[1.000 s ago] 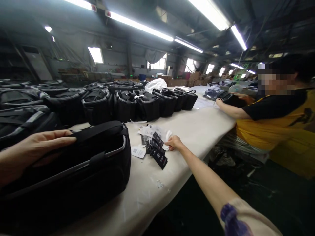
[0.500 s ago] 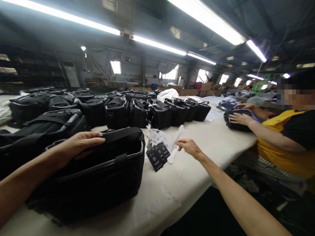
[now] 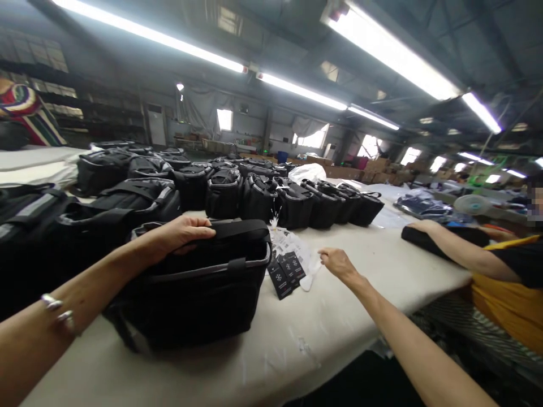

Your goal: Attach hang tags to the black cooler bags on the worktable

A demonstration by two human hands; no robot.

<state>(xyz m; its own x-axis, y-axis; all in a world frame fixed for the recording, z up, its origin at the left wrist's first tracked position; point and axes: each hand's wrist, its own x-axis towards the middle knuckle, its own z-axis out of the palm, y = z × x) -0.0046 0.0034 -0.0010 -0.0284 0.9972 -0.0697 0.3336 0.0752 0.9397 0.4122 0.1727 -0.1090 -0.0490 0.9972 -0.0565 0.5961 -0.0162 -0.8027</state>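
A black bag (image 3: 199, 305) with grey-trimmed edges stands at the table's near side. My left hand (image 3: 186, 233) is closed on its wide top strap (image 3: 241, 229), thumb on top. To the right, my right hand (image 3: 339, 263) hovers over the table with its fingers pinched together. Whatever they hold is too small or hidden to make out. A white strip (image 3: 309, 281) lies by the fingertips. Between bag and right hand are several black hang tags (image 3: 288, 274) with snowflake marks. White printed labels (image 3: 288, 243) and a bunch of white tag strings (image 3: 274, 221) lie behind them.
Rows of similar black bags (image 3: 223, 192) fill the table's far side and left. At the right, a co-worker in a yellow apron (image 3: 509, 299) handles a black item (image 3: 436, 240). The table's front edge (image 3: 335, 367) runs diagonally below my right arm.
The view has swung left, so things appear further right. The upper part of the white strip no longer shows clearly above my right fingers. My left hand still grips the strap. The co-worker's bag lies lower.
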